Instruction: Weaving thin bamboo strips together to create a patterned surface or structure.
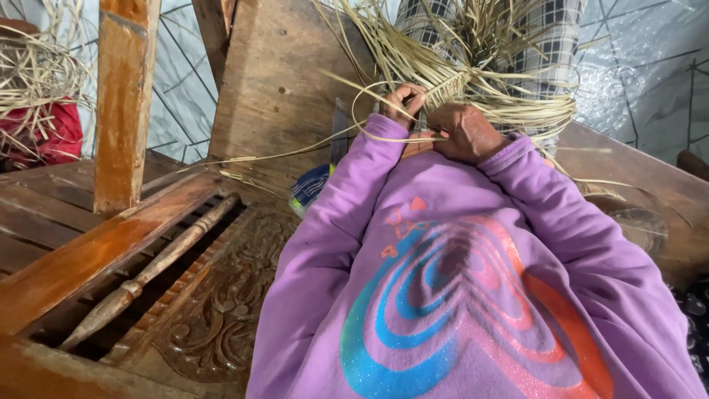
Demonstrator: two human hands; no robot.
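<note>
Head view: I am seeing both hands working a bundle of pale straw strips [473, 81] above the lap. Left hand [402, 102] is pinching a looped strand; right hand [465, 131] is gripping the braided part, beside a carved wooden frame [221, 310].

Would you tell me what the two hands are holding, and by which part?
Both the left hand and right hand grip the plaited straw band at its woven end, where the loose strips fan out.
</note>
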